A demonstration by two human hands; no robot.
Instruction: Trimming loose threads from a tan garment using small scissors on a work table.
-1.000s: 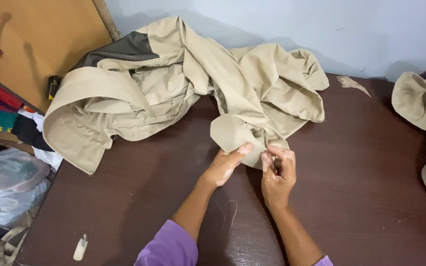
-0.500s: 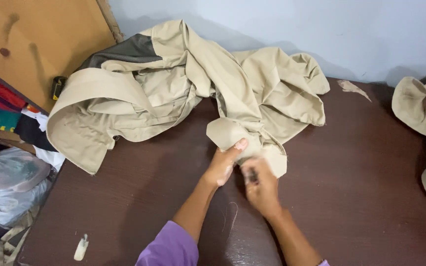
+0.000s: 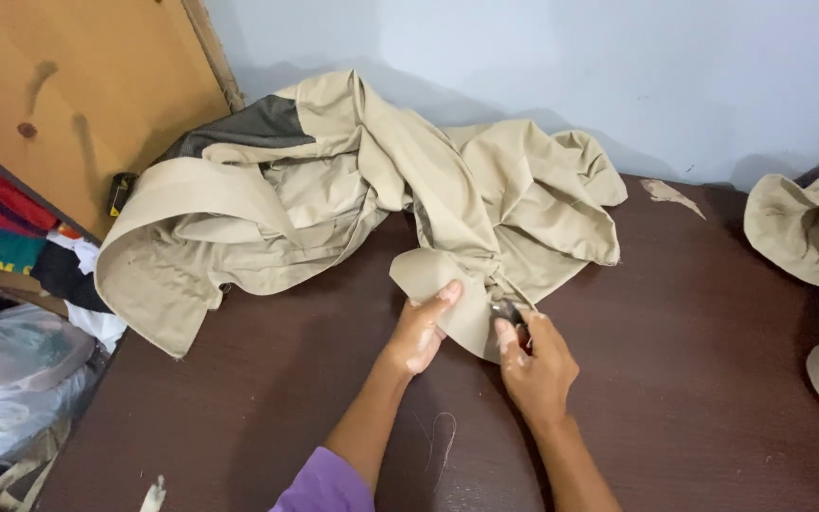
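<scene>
A dark brown table [image 3: 694, 379] spreads under and beyond the fingers. Up and far left of them leans a wooden board [image 3: 68, 85], with folded coloured clothes [image 3: 2, 228] below it and a grey plastic bag [image 3: 11, 370] lower left. Far right of the fingers lie beige fabric pieces [image 3: 798, 228]. A loose thread [image 3: 443, 436] curls just below them.

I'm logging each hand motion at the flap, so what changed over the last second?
The right hand dropped from the edge of the flap, then came back up to it with a small dark tool. The left hand kept the flap pinned. The khaki garment and the table stayed put.
</scene>
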